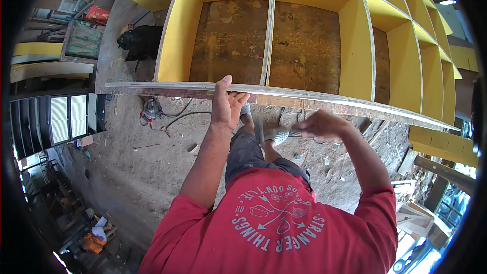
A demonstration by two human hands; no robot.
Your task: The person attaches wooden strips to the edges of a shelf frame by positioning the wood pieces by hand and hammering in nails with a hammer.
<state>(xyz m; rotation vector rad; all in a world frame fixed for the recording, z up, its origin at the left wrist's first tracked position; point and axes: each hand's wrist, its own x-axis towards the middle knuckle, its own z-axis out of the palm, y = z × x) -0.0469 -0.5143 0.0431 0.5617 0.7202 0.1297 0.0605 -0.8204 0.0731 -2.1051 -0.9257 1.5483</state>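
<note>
Look to the yellow shelf (356,66), flat on the table (228,35), front board (314,94) along the near edge. Grasping that board with the left hand (228,101), thumb above. Too blurred to tell the right hand (324,126) clenched bare from grasping something. Best to brace firmly, left fingers clear of any blow. Mind the power tool (151,109) and cable (200,112) underfoot, leftward.

One left hand (231,105), one right hand (322,125), one yellow gridded frame (356,48), one red shirt (213,228), two feet (278,136) and two white panels (59,120) show.
</note>
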